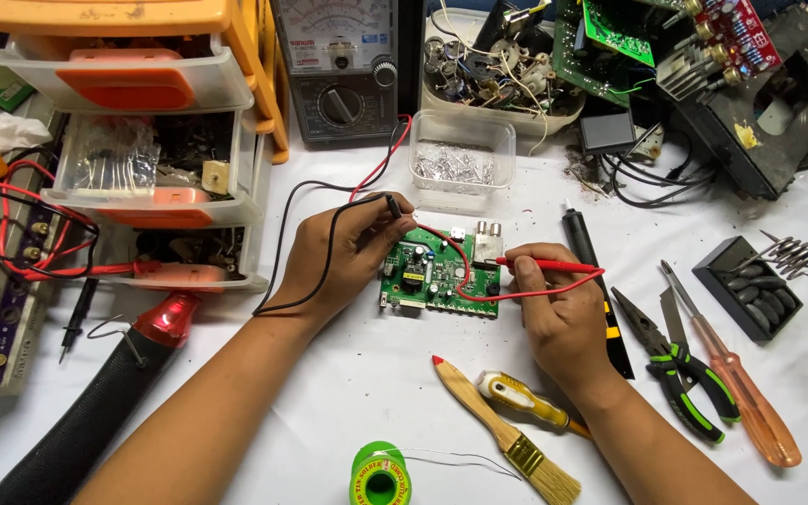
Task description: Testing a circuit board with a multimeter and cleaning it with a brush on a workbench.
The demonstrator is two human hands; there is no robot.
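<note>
The left hand (343, 257) pinches the black probe (392, 206), the right hand (558, 313) the red probe (554, 266). Both tips touch the green circuit board (441, 274) at mid-bench; it looks light, stiff and fragile, best held by its edges.

**Clutter Around the Bench**

A paintbrush (507, 432) with a wooden handle lies near the front edge, a yellow-handled screwdriver (526, 399) just beside it. A green solder spool (381, 475) stands at the bottom edge. To the right lie green-handled pliers (675, 365) and an orange screwdriver (736, 379), with a black tray (747, 285) beyond them. At the back stand an analog multimeter (343, 70), a clear box (462, 161) of small metal parts and a tub (497, 79) of loose components. An orange-and-clear drawer unit (142, 131) fills the left.
</note>
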